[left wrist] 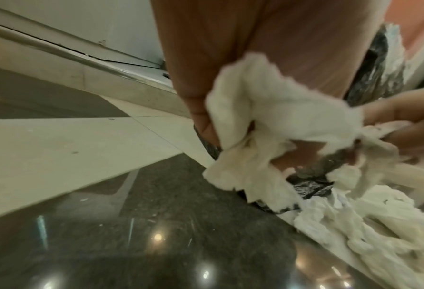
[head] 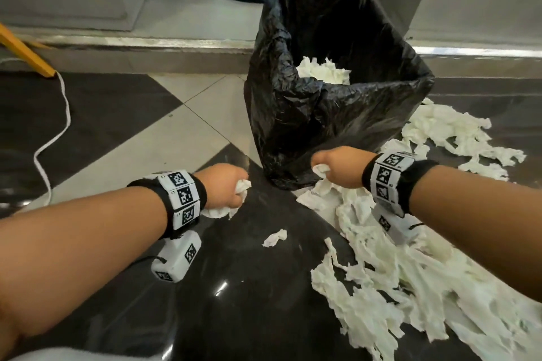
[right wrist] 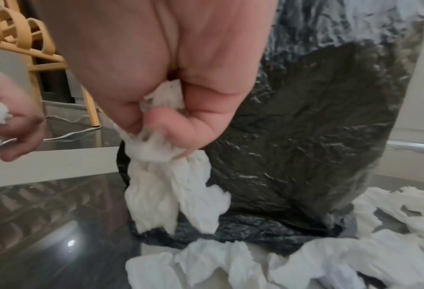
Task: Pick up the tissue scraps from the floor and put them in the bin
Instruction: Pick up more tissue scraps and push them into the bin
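Head view: both fists curled on tissue, left hand (head: 225, 189) and right hand (head: 337, 167), low beside the bin (head: 337, 114), with more tissue scraps (head: 410, 272) strewn behind and right of the right fingers. Left wrist view: wad (left wrist: 267, 117) bunched under the fingers, tails dangling; likely to shed bits on lifting. Right wrist view: strips (right wrist: 171, 185) hanging below the fingers (right wrist: 171, 127), liable to snag the liner's rim.

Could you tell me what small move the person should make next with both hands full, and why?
Probably lift both hands over the bin's rim and let go. The left hand and right hand each grip a tissue wad low beside the bin, while many scraps remain on the floor.
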A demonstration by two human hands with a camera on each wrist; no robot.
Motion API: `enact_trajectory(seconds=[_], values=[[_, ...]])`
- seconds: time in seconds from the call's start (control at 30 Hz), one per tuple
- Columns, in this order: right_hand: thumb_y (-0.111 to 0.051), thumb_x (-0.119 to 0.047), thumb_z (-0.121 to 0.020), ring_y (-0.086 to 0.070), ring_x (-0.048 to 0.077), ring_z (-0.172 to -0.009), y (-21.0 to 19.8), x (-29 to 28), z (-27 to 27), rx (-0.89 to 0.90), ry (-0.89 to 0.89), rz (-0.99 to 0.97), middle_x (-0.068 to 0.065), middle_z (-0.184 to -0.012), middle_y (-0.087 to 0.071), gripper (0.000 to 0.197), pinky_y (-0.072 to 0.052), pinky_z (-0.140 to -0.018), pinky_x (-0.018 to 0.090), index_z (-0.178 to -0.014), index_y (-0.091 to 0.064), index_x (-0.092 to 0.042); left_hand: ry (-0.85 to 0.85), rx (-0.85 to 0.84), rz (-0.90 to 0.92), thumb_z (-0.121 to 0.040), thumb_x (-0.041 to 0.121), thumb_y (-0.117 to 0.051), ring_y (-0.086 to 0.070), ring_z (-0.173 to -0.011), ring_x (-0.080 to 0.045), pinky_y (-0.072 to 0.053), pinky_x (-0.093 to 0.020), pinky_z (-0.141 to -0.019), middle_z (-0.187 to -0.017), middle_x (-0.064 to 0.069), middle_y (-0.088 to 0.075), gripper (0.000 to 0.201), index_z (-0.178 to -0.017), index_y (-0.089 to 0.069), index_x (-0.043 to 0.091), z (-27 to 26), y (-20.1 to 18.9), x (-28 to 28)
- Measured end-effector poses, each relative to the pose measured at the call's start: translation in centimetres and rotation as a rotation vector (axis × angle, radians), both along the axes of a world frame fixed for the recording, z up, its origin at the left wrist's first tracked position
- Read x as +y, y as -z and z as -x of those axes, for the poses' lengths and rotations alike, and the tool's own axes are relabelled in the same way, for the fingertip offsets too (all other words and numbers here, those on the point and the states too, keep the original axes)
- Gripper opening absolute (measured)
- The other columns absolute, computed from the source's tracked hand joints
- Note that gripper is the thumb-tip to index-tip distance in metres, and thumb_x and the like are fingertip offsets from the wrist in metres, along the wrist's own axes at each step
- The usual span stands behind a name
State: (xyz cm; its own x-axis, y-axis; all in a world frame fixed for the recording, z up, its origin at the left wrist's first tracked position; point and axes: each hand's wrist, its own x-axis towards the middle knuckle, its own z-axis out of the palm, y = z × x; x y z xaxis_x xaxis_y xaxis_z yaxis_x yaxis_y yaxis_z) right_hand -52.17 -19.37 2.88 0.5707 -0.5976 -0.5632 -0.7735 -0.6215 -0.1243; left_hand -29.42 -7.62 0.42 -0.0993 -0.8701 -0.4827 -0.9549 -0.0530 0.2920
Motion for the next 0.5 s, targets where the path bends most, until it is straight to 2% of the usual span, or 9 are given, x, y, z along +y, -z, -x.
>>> enact_trajectory(seconds=[0.1,0.2,0.27,0.33,0.43,0.5], values=[[-0.048,-0.026,-0.089,-0.057,0.029,-0.107,1.0,-0.4,1.4,0.032,-0.028,0.048,0.009,-0.111,-0.065,0.029,-0.045,-0.087,0.032,-0.111,-0.062,-0.014,0.017,-0.08,0.024,-0.082,0.018,-0.059,-0.063,-0.086,-0.027,-0.037,-0.024,-0.065,-0.091,-0.007,-0.066,0.017,-0.098,-0.061,0.01,0.2,0.0,0.0],[-0.051,-0.04,-0.087,-0.06,0.027,-0.103,2.7,-0.6,2.3,0.074,-0.102,0.124,0.006,-0.107,-0.067,0.033,-0.047,-0.083,0.032,-0.107,-0.065,-0.017,0.029,-0.097,-0.008,-0.085,0.02,-0.058,-0.06,-0.08,-0.024,-0.039,-0.026,-0.064,-0.082,-0.003,-0.06,0.011,-0.094,-0.058,0.013,1.2,-0.3,-0.3],[-0.05,-0.036,-0.091,-0.058,0.029,-0.107,4.8,-0.6,2.7,0.102,-0.186,0.158,0.009,-0.114,-0.063,0.032,-0.048,-0.086,0.036,-0.114,-0.058,-0.016,0.05,-0.111,-0.024,-0.087,0.024,-0.056,-0.062,-0.085,-0.026,-0.04,-0.028,-0.066,-0.088,-0.005,-0.063,0.015,-0.099,-0.056,0.014,2.2,-0.2,-0.4],[-0.047,-0.025,-0.093,-0.059,0.034,-0.106,7.0,-0.3,2.8,0.108,-0.249,0.14,0.015,-0.119,-0.055,0.031,-0.049,-0.085,0.039,-0.124,-0.048,-0.018,0.091,-0.139,-0.043,-0.087,0.028,-0.057,-0.061,-0.089,-0.027,-0.042,-0.031,-0.069,-0.096,-0.007,-0.063,0.023,-0.106,-0.053,0.015,3.0,0.6,-0.3],[-0.043,-0.016,-0.094,-0.06,0.036,-0.101,9.5,-0.2,2.9,0.135,-0.288,0.071,0.017,-0.123,-0.046,0.037,-0.051,-0.081,0.039,-0.13,-0.04,-0.025,0.149,-0.173,-0.109,-0.085,0.019,-0.056,-0.054,-0.08,-0.024,-0.046,-0.035,-0.07,-0.091,-0.004,-0.053,0.022,-0.106,-0.048,0.019,4.1,1.8,0.1],[-0.045,-0.013,-0.093,-0.059,0.038,-0.102,10.5,-0.2,2.9,0.139,-0.292,0.035,0.019,-0.125,-0.045,0.037,-0.049,-0.077,0.036,-0.129,-0.043,-0.022,0.176,-0.206,-0.161,-0.086,0.013,-0.053,-0.054,-0.081,-0.025,-0.044,-0.033,-0.069,-0.092,-0.005,-0.052,0.023,-0.108,-0.048,0.017,5.0,2.3,0.5]])
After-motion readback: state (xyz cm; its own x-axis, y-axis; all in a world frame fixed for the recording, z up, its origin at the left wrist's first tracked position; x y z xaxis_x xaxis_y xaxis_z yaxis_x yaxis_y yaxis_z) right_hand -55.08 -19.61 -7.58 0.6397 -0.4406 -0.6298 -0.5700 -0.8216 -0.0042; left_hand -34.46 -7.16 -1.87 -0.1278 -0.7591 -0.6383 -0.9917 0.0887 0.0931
